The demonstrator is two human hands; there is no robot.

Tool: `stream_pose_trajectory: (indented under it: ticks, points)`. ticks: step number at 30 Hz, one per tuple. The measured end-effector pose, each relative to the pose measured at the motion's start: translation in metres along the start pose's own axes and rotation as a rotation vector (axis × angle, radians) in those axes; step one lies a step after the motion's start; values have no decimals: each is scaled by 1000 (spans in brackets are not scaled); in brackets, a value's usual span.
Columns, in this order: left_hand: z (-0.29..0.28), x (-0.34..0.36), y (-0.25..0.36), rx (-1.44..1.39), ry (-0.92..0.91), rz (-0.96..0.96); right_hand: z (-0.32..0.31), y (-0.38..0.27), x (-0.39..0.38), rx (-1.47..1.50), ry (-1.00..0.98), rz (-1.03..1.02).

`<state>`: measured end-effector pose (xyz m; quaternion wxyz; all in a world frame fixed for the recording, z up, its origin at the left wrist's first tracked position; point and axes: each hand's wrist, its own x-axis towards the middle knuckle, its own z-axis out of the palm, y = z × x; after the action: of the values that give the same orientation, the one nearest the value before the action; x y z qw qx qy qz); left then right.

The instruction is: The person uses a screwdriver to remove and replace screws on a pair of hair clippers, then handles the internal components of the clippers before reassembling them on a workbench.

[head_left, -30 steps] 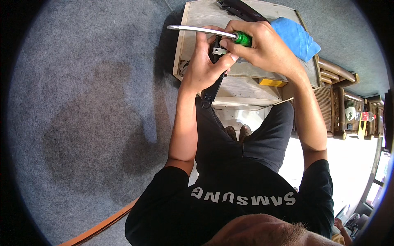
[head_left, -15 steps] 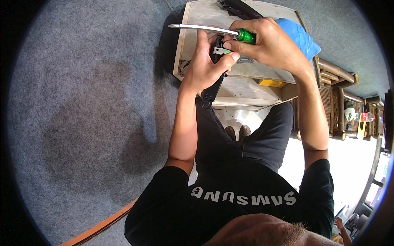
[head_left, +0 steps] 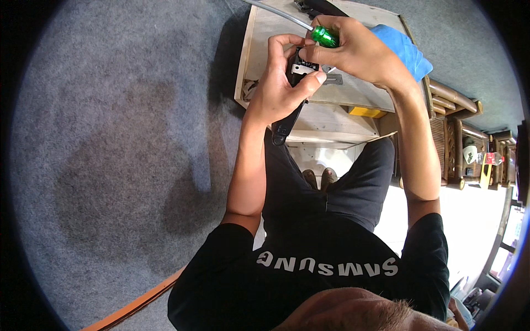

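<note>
My left hand (head_left: 275, 96) is closed around a long black part (head_left: 284, 124) with a silver metal bracket (head_left: 303, 69) near its top; its thumb lies by the bracket. My right hand (head_left: 360, 60) grips the green handle (head_left: 324, 37) of a screwdriver, whose long steel shaft (head_left: 276, 12) points up and left. Fingers of my right hand also pinch at the top of the black part, partly hiding it. A short thin light piece shows beside my left thumb, too small to make out. Behind the hands, a flat grey piece (head_left: 333, 80) lies on the wooden table (head_left: 246, 55).
A blue cloth (head_left: 403, 49) and another long black part (head_left: 314, 9) sit on the table. A yellow box (head_left: 364, 111) is on its lower shelf. Bamboo furniture (head_left: 452, 102) stands right, grey carpet (head_left: 121, 138) left. Another person (head_left: 458, 314) is partly visible lower right.
The screwdriver has risen and tilted, its tip now higher toward the upper left. My right hand has moved slightly up, and my left fingers have shifted around the black part.
</note>
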<state>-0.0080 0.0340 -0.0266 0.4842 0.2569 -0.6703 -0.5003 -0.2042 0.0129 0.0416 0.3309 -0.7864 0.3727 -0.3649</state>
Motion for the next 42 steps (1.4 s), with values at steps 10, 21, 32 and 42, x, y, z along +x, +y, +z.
stream_pose_trajectory:
  ticks: [10,21,32,42]
  points:
    - [-3,-2,-1,42,4,13,2,-1,-9,134,-72,93]
    - [1,-1,7,-14,56,-27,13,-13,-18,71,68,-54]
    - [0,-3,7,-167,103,37,38,0,-36,351,354,216]
    - [6,6,4,-113,307,145,57,19,-40,188,393,251]
